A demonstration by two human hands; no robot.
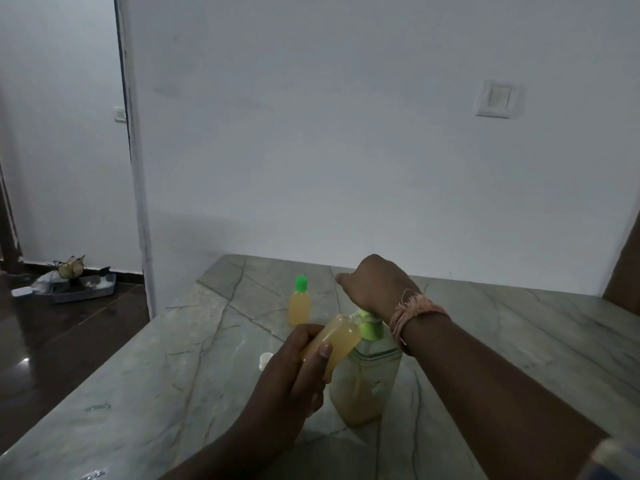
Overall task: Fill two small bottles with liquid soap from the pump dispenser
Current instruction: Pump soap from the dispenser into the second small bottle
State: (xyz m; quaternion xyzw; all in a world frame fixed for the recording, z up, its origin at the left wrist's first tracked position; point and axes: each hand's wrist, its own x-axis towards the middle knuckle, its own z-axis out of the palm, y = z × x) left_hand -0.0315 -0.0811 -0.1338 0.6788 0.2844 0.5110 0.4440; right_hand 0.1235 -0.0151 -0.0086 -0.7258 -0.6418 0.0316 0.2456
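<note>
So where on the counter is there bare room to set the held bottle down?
Bare counter right of the dispenser, and left of the capped bottle. Crowded in the middle: both hands, held bottle, dispenser, white cap.

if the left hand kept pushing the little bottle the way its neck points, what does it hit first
Most likely the pump dispenser: the left hand tilts the small bottle up-right, its neck already at the green pump head under the right hand.
</note>
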